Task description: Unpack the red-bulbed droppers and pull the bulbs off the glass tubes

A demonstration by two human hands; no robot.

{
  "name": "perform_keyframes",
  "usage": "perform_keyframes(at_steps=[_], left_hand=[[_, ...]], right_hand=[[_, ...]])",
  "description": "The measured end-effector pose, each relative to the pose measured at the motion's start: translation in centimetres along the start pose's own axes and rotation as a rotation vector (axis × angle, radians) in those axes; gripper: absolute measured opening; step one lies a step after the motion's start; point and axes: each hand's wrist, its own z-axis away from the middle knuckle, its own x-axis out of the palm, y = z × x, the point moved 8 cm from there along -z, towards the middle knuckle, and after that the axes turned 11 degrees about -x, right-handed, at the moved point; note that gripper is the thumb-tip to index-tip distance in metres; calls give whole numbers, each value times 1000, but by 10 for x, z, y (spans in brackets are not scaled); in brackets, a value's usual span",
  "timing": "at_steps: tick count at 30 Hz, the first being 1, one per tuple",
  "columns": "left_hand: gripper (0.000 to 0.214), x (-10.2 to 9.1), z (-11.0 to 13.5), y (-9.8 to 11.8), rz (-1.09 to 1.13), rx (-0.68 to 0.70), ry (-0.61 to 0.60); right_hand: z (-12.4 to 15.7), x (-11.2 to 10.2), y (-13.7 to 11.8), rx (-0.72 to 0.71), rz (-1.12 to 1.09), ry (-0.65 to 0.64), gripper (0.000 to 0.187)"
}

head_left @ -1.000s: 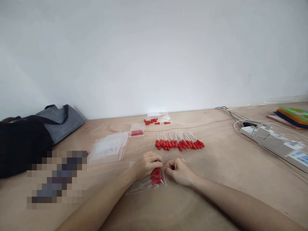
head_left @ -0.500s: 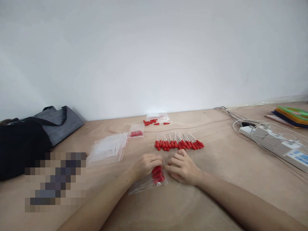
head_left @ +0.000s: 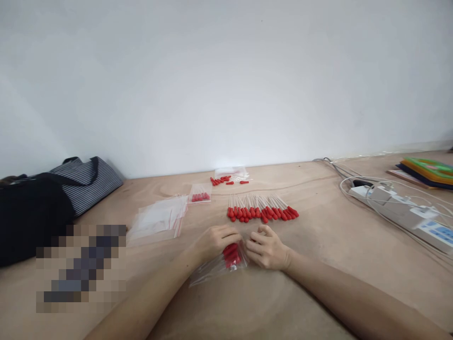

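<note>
A clear plastic bag (head_left: 215,272) with red bulb-ended pieces (head_left: 231,255) inside lies tilted between my hands on the table. My left hand (head_left: 217,241) is closed over the bag's upper part, its fingers covering some of the contents. At the bag's right edge, my right hand (head_left: 266,248) has its fingers curled in and seems to pinch the plastic; its fingertips are partly hidden. Just beyond both hands lies a row of white sticks with red bulb-shaped ends (head_left: 262,212), the red ends toward me.
Flat empty zip bags (head_left: 157,217) overlap at the left, near a small filled bag (head_left: 200,193). Loose red pieces (head_left: 220,180) lie by another clear bag (head_left: 231,173) near the wall. A striped bag (head_left: 92,182) stands left; a power strip (head_left: 406,210) with cables and coloured boards (head_left: 428,171) lie right.
My right hand has drawn slightly back toward me, its fingers more curled. My left hand and the plastic bag have barely moved.
</note>
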Motion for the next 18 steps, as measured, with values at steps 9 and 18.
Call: perform_keyframes(at_steps=[9, 18], left_hand=[[20, 3, 0, 4, -107, 35, 43], [27, 8, -5, 15, -218, 142, -130]], right_hand=[[0, 5, -2, 7, 0, -38, 31], [-6, 8, -9, -91, -23, -66, 33]])
